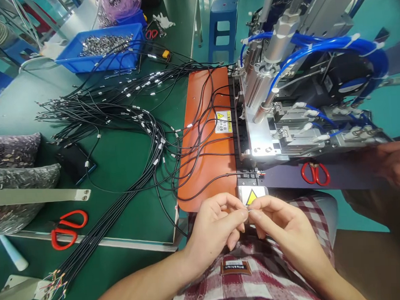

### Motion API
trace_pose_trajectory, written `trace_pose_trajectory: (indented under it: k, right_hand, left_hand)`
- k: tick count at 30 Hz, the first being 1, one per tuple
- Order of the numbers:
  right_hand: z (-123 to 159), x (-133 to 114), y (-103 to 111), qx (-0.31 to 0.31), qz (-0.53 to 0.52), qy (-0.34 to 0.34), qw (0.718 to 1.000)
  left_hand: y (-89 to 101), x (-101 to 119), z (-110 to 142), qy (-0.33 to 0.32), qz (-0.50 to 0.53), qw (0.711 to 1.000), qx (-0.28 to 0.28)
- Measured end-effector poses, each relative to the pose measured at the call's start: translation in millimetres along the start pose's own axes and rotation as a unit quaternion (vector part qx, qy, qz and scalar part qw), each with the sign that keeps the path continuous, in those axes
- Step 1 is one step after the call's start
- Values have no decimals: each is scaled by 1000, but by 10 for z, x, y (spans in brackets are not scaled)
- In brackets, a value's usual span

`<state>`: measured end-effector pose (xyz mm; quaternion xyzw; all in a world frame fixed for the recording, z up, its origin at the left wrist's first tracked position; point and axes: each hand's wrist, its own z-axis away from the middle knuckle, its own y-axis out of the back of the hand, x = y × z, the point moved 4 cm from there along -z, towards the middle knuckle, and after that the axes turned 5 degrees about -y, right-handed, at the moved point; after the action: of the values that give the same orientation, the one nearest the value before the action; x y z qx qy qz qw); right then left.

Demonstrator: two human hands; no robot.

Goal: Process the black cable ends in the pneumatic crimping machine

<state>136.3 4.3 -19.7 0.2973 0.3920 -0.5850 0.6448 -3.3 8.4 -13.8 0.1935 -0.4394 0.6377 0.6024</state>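
Observation:
My left hand (219, 222) and my right hand (282, 223) meet over my lap, each in a pinch. Between the fingertips shows a sliver of a thin pale wire (250, 211); most of it is hidden by the fingers. One black cable (166, 215) drops over the table's edge and passes out of sight behind my left wrist. Just beyond the fingertips is a metal block with a yellow warning label (251, 195). Above it a cable end with coloured wires (261, 173) lies in the machine's slot.
Several black cables cross the orange plate (201, 176) into the machine (262, 138). A cable bundle (119, 113) covers the green table (130, 224). Red-handled scissors (69, 228) lie left, another red-handled pair (315, 173) right. A blue bin (100, 61) holds small metal parts. Someone's hand (397, 163) appears at right.

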Motion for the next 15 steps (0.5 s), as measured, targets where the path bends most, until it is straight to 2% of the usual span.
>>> trace_pose_trajectory:
  k: [3, 6, 12, 15]
  right_hand:
    - [6, -22, -24, 4, -2, -1, 1000]
    - [18, -10, -71, -3, -46, -14, 999]
    - [19, 87, -180, -83, -172, -76, 979]
    - [22, 110, -163, -81, -179, -84, 977]
  left_hand:
    - [1, -15, 4, -9, 2, 1000, 3]
    - [3, -35, 10, -22, 12, 1000, 13]
    - [-20, -91, 21, -50, 46, 998, 14]
    - [-31, -94, 14, -56, 44, 997, -1]
